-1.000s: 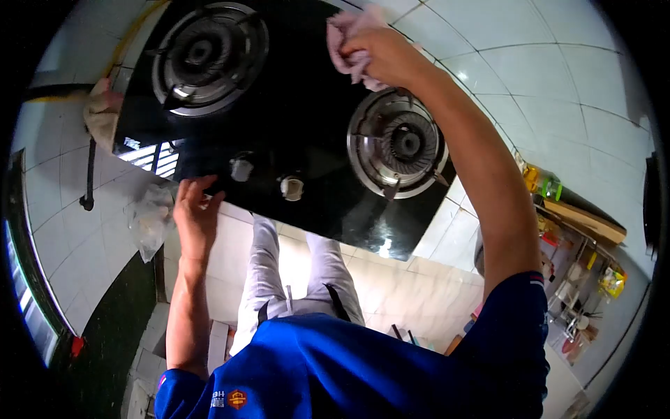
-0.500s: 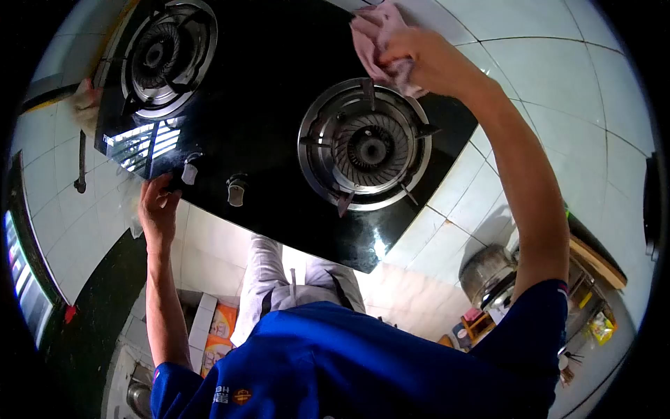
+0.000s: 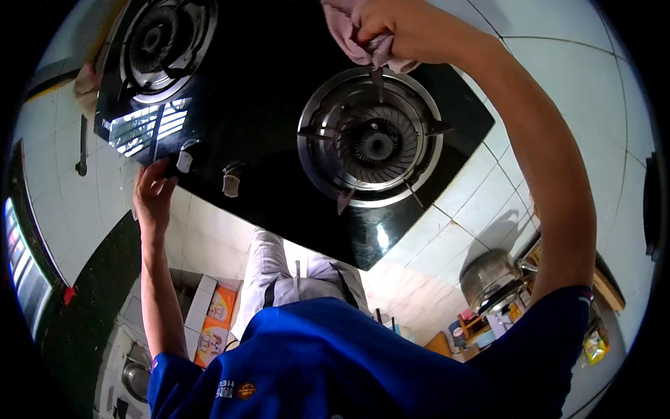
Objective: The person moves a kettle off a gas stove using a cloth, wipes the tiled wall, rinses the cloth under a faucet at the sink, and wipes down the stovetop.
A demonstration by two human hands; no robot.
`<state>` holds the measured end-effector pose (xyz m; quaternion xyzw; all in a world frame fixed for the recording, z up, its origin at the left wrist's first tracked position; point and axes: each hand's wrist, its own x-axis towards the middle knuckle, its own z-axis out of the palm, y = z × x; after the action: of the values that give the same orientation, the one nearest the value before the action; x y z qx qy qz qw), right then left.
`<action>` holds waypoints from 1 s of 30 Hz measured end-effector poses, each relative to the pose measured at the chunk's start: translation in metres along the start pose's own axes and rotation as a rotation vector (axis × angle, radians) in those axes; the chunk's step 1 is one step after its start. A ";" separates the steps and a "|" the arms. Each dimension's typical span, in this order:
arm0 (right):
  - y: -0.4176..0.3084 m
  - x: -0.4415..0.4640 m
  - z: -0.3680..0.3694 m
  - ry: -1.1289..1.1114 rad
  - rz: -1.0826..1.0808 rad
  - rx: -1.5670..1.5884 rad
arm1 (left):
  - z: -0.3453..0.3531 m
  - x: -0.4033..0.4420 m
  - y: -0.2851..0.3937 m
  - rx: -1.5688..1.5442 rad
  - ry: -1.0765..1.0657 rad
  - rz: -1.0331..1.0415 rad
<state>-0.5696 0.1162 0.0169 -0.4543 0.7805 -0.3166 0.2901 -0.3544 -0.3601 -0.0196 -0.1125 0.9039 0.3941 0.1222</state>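
Observation:
My right hand grips a crumpled pink cloth at the far right part of the black glass gas stove. The cloth lies just behind the right burner, close to one of its pan supports. At the stove's front left edge, my left hand rests with bent fingers on the rim, near a control knob. Those fingertips touch the glass edge, and nothing shows in them. A second knob sits to the right. The left burner is at the back left.
White tiles border the stove on the right. A metal pot stands at the right, with a wooden board behind my arm. Orange boxes are below at left, near a sink.
My right hand has drawn the cloth leftward along the back of the stove. My left hand stays at the front edge. The whole view has shifted slightly.

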 end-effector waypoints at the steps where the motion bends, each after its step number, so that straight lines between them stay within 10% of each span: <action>1: 0.002 0.000 0.003 -0.031 0.128 -0.019 | 0.000 0.001 0.001 -0.003 -0.003 -0.004; 4: 0.010 0.040 0.025 0.086 -0.187 -0.058 | 0.002 -0.001 0.007 0.000 0.008 0.014; 12: -0.009 0.055 0.030 -0.012 -0.170 0.083 | 0.004 0.001 0.001 -0.065 -0.001 0.014; 15: -0.041 0.049 0.030 0.037 0.359 -0.212 | 0.003 0.000 0.004 -0.062 -0.013 -0.015; 18: -0.044 0.065 0.067 0.117 -0.026 -0.227 | 0.005 0.001 0.005 -0.027 -0.025 0.001; 22: -0.030 0.058 0.045 0.068 0.172 -0.228 | 0.004 -0.001 0.002 -0.048 -0.013 0.026; 23: -0.017 0.061 0.022 0.159 -0.050 -0.082 | 0.004 -0.001 0.004 -0.053 -0.009 0.025; 24: -0.012 0.053 0.021 0.159 0.217 0.176 | 0.005 -0.001 0.009 -0.022 -0.001 0.016; 30: -0.052 0.070 0.070 0.084 0.103 -0.300 | 0.005 0.002 0.009 0.006 -0.025 0.035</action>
<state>-0.5198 0.0176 0.0006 -0.4384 0.8527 -0.1999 0.2017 -0.3581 -0.3505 -0.0175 -0.0916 0.9054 0.3947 0.1269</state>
